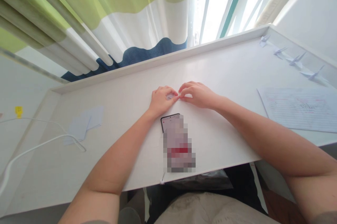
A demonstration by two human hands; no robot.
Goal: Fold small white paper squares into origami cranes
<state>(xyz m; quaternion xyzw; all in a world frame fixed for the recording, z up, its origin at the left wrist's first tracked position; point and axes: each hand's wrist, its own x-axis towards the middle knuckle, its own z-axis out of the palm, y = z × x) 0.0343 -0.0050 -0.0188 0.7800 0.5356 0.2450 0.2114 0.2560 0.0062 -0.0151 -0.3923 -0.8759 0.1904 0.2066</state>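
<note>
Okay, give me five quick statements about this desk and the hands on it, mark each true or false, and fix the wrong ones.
1. The bare left hand and bare right hand meet at a small white piece that looks like paper. True.
2. The black-edged rectangular phone lies beyond the hands, toward the curtain. False: it lies between the forearms, nearer the body.
3. Four folded white paper figures stand in a row on the right. True.
4. The lined white sheet with handwriting lies on the left. False: it lies on the right.
5. A white cable curves over the left of the white desk. True.
</note>
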